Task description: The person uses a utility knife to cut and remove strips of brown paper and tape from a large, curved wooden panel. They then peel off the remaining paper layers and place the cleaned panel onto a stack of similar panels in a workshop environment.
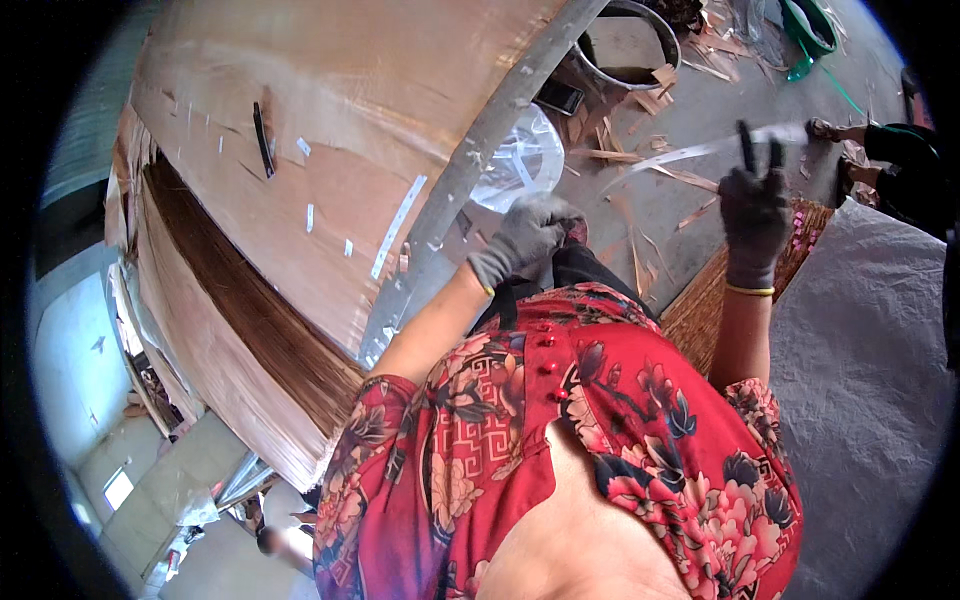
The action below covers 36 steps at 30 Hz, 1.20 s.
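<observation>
My left hand [527, 240], in a grey work glove, is beside the edge of the veneer-covered table. Its fingers are curled closed, and what they hold, if anything, is hidden. My right hand [752, 222], also gloved, is raised over the floor to the right. Two dark-tipped fingers stretch out apart from each other. A long pale strip [680, 156] curves past those fingertips, blurred at its right end. I cannot tell whether the fingers touch it. On the veneer sheet [340, 90] lie a black slim tool [263, 140], a long white perforated strip [399, 227] and several short white pieces.
Thick veneer stacks [240, 290] stand at the left. Beyond the table edge are a round bucket [628, 75], a clear plastic bag [520, 160], a dark phone-like device [560, 97] and scattered wood scraps. A grey sheet [870, 300] lies right. A person in dark clothing [905, 150] is at the far right.
</observation>
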Each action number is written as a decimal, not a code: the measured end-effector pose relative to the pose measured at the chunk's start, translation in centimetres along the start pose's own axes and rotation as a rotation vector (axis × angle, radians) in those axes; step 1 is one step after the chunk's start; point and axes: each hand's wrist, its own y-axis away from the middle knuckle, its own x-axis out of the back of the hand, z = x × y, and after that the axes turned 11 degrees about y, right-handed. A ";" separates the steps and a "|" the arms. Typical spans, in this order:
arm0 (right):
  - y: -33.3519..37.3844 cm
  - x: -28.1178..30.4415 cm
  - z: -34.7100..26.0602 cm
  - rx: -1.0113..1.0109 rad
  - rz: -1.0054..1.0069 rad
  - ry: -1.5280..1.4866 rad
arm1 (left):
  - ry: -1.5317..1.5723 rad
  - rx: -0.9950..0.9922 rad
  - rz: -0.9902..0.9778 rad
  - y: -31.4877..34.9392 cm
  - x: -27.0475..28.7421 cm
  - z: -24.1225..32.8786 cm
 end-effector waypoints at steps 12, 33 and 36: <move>1.3 -4.9 8.9 -0.620 -0.588 1.400 | -0.003 0.280 0.002 -1.1 0.1 2.1; -8.2 -2.7 7.0 0.160 -0.465 1.707 | 0.813 0.603 0.087 -12.3 3.5 7.6; -11.3 -0.3 6.1 0.170 -0.524 1.739 | 0.904 0.568 0.129 -15.9 2.7 5.6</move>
